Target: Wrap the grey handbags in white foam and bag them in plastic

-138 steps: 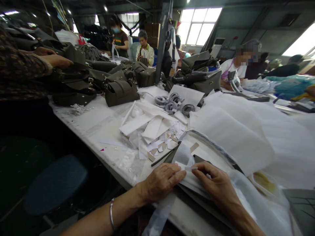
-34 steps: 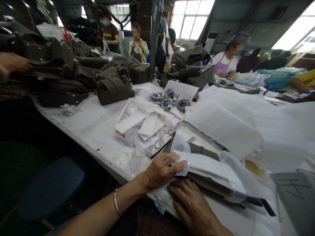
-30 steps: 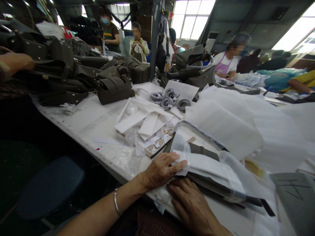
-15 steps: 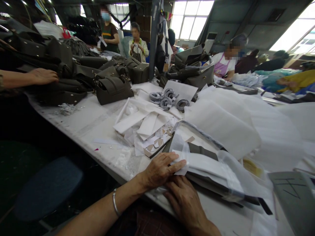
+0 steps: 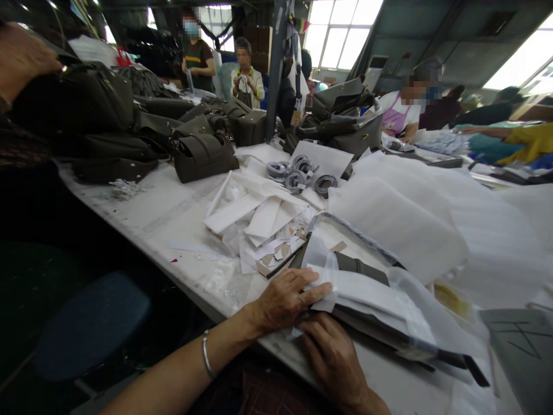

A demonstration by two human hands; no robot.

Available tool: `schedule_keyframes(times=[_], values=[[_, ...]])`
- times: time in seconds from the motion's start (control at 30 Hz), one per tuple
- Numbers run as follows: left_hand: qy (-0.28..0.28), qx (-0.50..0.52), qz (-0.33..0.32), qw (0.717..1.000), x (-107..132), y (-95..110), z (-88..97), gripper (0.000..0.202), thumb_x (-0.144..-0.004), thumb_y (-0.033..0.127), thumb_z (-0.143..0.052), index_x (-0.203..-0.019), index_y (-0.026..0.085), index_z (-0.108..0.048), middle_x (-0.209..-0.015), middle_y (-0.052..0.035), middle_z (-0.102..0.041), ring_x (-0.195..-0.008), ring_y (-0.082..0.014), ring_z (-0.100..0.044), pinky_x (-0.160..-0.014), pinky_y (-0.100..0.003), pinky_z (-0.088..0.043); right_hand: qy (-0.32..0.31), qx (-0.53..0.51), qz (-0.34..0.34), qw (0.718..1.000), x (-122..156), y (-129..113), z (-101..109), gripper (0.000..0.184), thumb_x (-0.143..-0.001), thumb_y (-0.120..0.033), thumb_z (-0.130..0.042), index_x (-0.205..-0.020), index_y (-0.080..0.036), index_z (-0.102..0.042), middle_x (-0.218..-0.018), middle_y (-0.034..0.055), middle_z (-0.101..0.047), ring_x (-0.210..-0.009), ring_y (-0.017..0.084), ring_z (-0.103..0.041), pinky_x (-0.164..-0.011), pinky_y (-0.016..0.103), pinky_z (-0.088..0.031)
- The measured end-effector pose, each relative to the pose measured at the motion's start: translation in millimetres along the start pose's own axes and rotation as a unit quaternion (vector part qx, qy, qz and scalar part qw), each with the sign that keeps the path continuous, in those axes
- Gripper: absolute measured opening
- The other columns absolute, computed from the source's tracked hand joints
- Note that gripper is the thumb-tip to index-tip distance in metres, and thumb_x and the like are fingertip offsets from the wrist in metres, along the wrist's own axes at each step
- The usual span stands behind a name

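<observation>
A flat dark grey bag piece (image 5: pixel 375 329) wrapped in white foam sheet (image 5: pixel 367 291) lies at the near edge of the white table (image 5: pixel 164 213). My left hand (image 5: pixel 287 300) lies on its left end, fingers stretched flat over the white wrap, a metal bangle on the wrist. My right hand (image 5: pixel 334 357) sits just below it at the table edge, fingers slid under the wrapped piece's near side; their tips are hidden.
Loose white paper strips and brown scraps (image 5: pixel 263 222), rolls of grey tape (image 5: pixel 298 176) and big white foam sheets (image 5: pixel 415 213) cover the table. Dark grey handbags (image 5: pixel 205 155) pile up at far left, where a co-worker's hand (image 5: pixel 21 55) lifts one. Other people work beyond. A blue stool (image 5: pixel 93 323) stands left.
My right hand came off the top of the wrap and went down under the near edge of the piece. The co-worker at far left lifted a hand with a bag.
</observation>
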State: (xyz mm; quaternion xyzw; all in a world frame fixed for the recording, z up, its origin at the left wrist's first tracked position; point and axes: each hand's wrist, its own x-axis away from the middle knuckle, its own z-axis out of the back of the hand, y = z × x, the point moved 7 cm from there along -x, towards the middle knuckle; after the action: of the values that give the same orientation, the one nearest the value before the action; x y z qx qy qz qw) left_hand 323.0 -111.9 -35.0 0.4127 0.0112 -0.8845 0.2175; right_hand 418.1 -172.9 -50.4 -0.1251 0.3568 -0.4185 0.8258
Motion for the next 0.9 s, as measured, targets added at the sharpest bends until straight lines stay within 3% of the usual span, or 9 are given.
schedule_keyframes(times=[0.17,0.4,0.73,0.9], values=[[0.003,0.007,0.001,1.0,-2,0,2.0,0.036,-0.101,0.028,-0.046,-0.135,0.02,-0.051,-0.12,-0.0106,-0.062,-0.118,-0.0224,-0.058,-0.097,-0.036,-0.051,-0.008,0.042,0.009,0.999,-9,2,15,0.026,-0.094,-0.009,-0.047,-0.11,-0.023,-0.062,-0.092,0.0042,-0.068,-0.085,0.017,-0.066,-0.073,0.026,-0.052],[-0.013,0.021,0.01,1.0,-1,-2,1.2,0.037,-0.102,0.027,-0.042,-0.138,0.02,-0.05,-0.123,-0.0117,-0.061,-0.123,-0.0223,-0.055,-0.1,-0.037,-0.05,0.0,0.125,0.019,0.992,-23,0,28,0.028,-0.092,-0.007,-0.043,-0.106,-0.02,-0.064,-0.087,0.0054,-0.069,-0.071,0.017,-0.068,-0.061,0.025,-0.052],[-0.008,0.019,0.01,1.0,-1,-3,0.2,0.037,-0.101,0.027,-0.046,-0.136,0.019,-0.051,-0.123,-0.011,-0.062,-0.121,-0.0223,-0.056,-0.101,-0.037,-0.05,-0.004,0.042,-0.054,0.998,-19,10,26,0.022,-0.094,-0.012,-0.048,-0.098,-0.024,-0.066,-0.092,0.005,-0.069,-0.081,0.016,-0.069,-0.072,0.024,-0.055],[-0.006,0.008,0.006,1.0,1,-3,-2.4,0.036,-0.102,0.028,-0.043,-0.136,0.02,-0.052,-0.122,-0.0107,-0.063,-0.121,-0.0216,-0.057,-0.1,-0.035,-0.05,0.053,-0.033,-0.069,0.996,-27,2,42,0.013,-0.094,-0.016,-0.055,-0.095,-0.024,-0.066,-0.078,-0.0001,-0.067,-0.065,0.012,-0.066,-0.061,0.019,-0.054]])
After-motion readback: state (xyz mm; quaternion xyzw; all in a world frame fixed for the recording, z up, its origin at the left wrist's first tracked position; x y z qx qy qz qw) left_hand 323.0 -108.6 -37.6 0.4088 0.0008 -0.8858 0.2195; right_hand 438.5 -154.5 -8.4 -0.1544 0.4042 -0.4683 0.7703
